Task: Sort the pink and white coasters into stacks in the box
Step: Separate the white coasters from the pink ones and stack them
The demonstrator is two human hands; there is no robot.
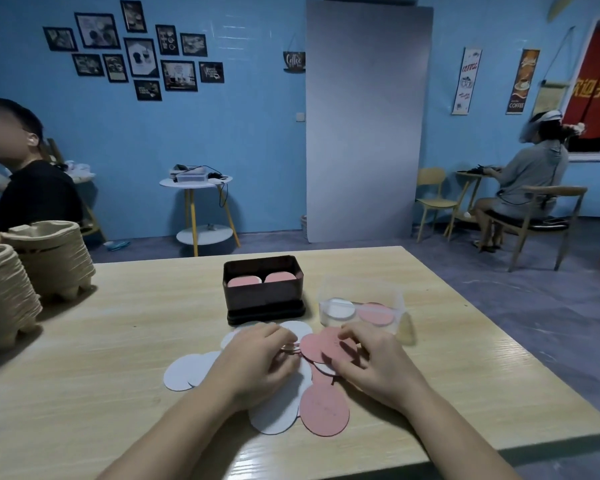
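Left grip (253,362) curls round what looks like a thin stack of coasters (289,348), its edges blurred; right grip (374,365) pinches a pink coaster (326,344). Both are just in front of the dark box (264,297), over loose white coasters (184,372) and loose pink coasters (324,410) on the tabletop (118,341). Two pink stacks (245,281) lie inside the box. Clear tub (400,306) just right of the box holds one white, one pink.

Blue wall (257,133) (framed pictures (136,50))
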